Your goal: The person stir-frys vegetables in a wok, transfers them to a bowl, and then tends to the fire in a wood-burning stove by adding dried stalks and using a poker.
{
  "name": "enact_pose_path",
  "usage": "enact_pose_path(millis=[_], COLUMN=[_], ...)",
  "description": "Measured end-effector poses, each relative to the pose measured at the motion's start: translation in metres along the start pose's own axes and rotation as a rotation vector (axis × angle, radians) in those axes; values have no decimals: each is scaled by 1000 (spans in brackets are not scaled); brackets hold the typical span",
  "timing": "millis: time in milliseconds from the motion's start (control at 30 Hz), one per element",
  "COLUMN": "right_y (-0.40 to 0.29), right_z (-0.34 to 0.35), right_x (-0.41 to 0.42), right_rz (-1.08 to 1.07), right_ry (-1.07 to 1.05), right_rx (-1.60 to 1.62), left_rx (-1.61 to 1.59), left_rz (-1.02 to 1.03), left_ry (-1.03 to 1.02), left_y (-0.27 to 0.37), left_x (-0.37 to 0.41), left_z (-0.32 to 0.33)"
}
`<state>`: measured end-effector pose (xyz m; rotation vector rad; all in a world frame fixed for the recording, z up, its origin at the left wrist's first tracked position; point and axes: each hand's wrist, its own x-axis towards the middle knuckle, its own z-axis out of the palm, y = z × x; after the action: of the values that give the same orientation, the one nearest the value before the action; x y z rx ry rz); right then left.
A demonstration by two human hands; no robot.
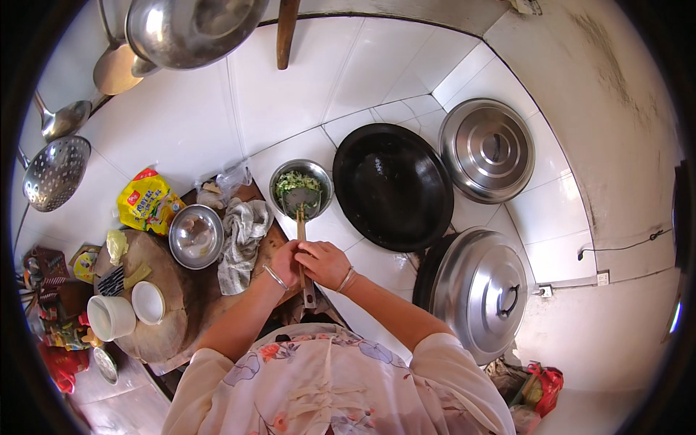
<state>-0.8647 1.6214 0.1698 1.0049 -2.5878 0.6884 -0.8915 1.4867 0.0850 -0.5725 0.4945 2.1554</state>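
Observation:
My left hand (286, 264) and my right hand (327, 265) meet in front of my chest, each with a bangle at the wrist. The left is closed around the handle of a metal wok spatula (309, 298). Slim wooden chopsticks (300, 222) run along the spatula's shaft, and the right hand's fingers close over them; the exact grip is partly hidden. Both tools reach into a small steel bowl (327, 191), where the spatula's blade rests on chopped green vegetables (296, 182). Right of the bowl sits a black wok (392, 187), with a little shine at its bottom.
A steel lid (493, 149) leans behind the wok; a larger lidded pot (481, 296) stands nearer. On the left are a round chopping block (163, 283), a steel bowl (196, 236), a cloth (242, 239), a yellow seasoning bag (147, 201) and a white tub (110, 317). Ladles (66, 119) hang above.

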Motion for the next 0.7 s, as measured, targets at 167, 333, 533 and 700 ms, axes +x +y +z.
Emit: enact_pose_path(millis=[167,333,533,700], right_y=[17,48,81,88], right_z=[15,-14,-44,-36], right_x=[8,10,35,59], right_rz=[71,345,589,461], right_ry=[76,338,418,292], right_rx=[43,178,457,454], left_rx=[-25,169,406,426], left_rz=[72,180,198,263], left_ry=[-50,205,139,131], left_y=[3,-5,-2,2], left_x=[11,-15,-19,-48], left_z=[4,49,24,45])
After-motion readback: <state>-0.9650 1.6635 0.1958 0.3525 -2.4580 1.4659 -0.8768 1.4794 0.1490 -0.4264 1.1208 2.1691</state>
